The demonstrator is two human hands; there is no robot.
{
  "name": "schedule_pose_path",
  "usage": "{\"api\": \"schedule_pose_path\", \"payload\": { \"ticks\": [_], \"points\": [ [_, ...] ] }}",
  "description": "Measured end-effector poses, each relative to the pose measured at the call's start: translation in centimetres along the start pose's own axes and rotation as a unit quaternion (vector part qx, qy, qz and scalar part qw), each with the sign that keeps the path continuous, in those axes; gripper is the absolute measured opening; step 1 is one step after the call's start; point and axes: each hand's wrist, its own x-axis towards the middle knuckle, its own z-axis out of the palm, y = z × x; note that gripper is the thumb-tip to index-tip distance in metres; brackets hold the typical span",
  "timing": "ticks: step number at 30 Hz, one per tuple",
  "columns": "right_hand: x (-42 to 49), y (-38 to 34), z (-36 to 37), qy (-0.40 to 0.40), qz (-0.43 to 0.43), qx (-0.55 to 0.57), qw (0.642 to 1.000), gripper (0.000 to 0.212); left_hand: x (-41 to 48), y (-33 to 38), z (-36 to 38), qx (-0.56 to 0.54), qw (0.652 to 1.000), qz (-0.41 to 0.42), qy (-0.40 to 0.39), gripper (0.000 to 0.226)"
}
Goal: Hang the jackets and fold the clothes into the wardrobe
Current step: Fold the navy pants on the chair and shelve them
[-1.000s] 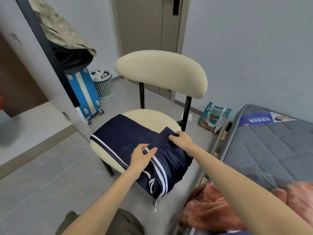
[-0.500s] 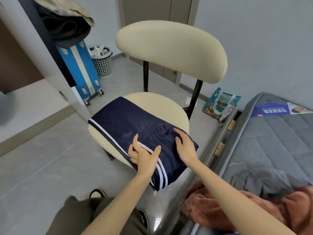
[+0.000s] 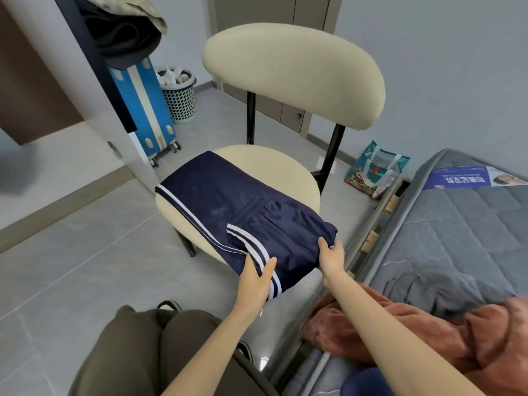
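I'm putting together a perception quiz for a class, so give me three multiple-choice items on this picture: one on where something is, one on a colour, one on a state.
1. Where does the navy garment lie?
A. on the floor
B. on the chair seat
C. inside a suitcase

2. What colour are the garment's stripes?
A. red
B. white
C. yellow

3. How do the hands stand to the garment?
A. both grip its near edge
B. only one touches it
C. neither touches it

Answers:
1 B: it lies folded on the cream seat.
2 B: paired white bands run along its side.
3 A: the left hand and the right hand each grip the near edge, thumb on top.
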Motion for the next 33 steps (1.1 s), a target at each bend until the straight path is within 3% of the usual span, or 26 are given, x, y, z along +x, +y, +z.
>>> {"api": "schedule_pose_path", "payload": {
  "ticks": [4,7,9,13,17,20,23,24,26,27,29,31,33],
  "points": [
    [-0.2,-0.5,-0.5,0.036,-0.042,0.017,0.998,0.013,0.4,-0.5,-0.4,-0.065,0.997,-0.043,0.028,0.025],
    [-0.5,0.1,-0.7,0.051,0.015,0.055,0.997,0.013,0.8,-0.9,-0.4,-0.113,0.982,-0.147,0.032,0.031],
    [-0.7,0.4,-0.9,0.040,0.059,0.082,0.994,0.015,0.9,-1.2,-0.5,-0.109,0.979,-0.169,0.036,0.034],
    [-1.3,0.5,-0.9,-0.066,0.140,0.112,0.982,0.034,1.9,-0.7,-0.9,-0.102,0.984,-0.124,0.077,0.038],
    [-1.7,0.9,-0.5,-0.108,0.135,0.099,0.980,0.050,3.7,0.9,-1.6,-0.126,0.989,-0.067,0.048,0.058],
    [-1.5,0.9,-0.2,-0.107,0.108,0.070,0.986,0.056,4.9,1.4,-2.2,-0.067,0.997,-0.030,0.033,0.066],
    [-1.7,1.2,0.4,-0.117,0.086,0.061,0.988,0.036,5.1,0.9,-2.6,0.040,0.993,-0.009,0.110,0.081],
    [-1.9,1.2,0.6,-0.117,0.084,0.067,0.987,0.033,4.9,0.7,-2.7,0.119,0.982,0.047,0.141,0.082],
    [-2.2,1.4,1.0,-0.110,0.081,0.083,0.987,0.040,4.6,0.2,-3.0,0.305,0.916,0.209,0.155,0.073],
    [-2.4,1.5,1.2,-0.103,0.079,0.087,0.988,0.042,4.7,0.0,-3.1,0.392,0.873,0.263,0.123,0.063],
    [-2.6,1.8,1.6,-0.076,0.069,0.081,0.991,0.039,5.3,-0.5,-3.3,0.527,0.805,0.269,0.026,0.048],
    [-2.8,1.9,1.8,-0.033,0.041,0.055,0.997,0.036,5.8,-0.9,-3.4,0.570,0.790,0.222,-0.038,0.047],
    [-2.9,1.5,1.7,-0.003,0.001,0.038,0.999,0.033,6.2,-0.8,-3.4,0.549,0.807,0.208,-0.053,0.047]
  ]
}}
